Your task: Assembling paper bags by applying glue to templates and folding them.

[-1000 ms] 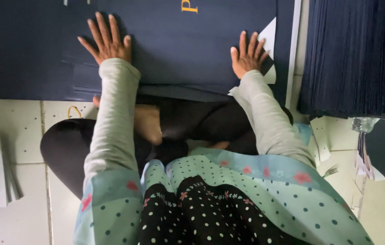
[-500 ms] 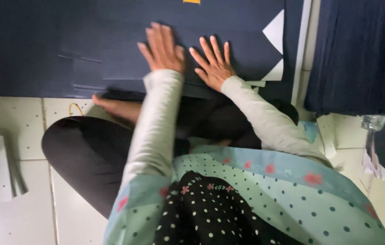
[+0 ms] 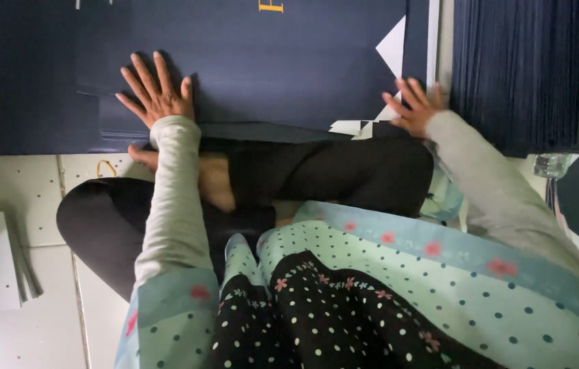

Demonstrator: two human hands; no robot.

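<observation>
Under the flat left hand (image 3: 156, 92), navy sheet (image 3: 289, 61).

Home workroom, tiled floor (image 3: 37, 232); stacked navy sheets (image 3: 515, 75)

white tiled floor (image 3: 37, 321), navy sheets (image 3: 289, 61), rubber band (image 3: 106, 168)

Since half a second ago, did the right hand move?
Yes. The right hand slid right, away from the left hand, to the dark blue sheet's right edge near the white triangle.
</observation>
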